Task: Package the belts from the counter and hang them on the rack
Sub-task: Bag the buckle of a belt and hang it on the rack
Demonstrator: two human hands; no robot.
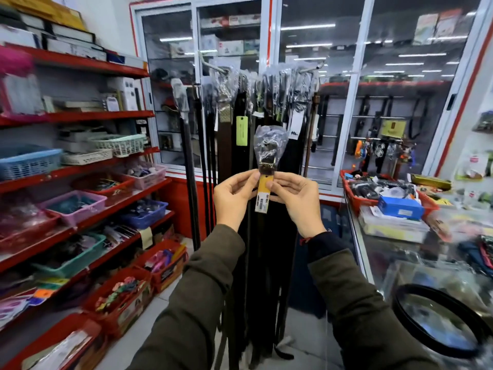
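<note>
Many red shelves [80, 116] with baskets fill the left wall, a glass counter [400, 249] stands at right, and a rack [253, 102] of hanging belts is ahead. The counter goods are blurred. Left hand [234, 198] and right hand [296, 201] pinch a belt [269, 153], its buckle wrapped in clear plastic, yellow tag [262, 196] below.
</note>
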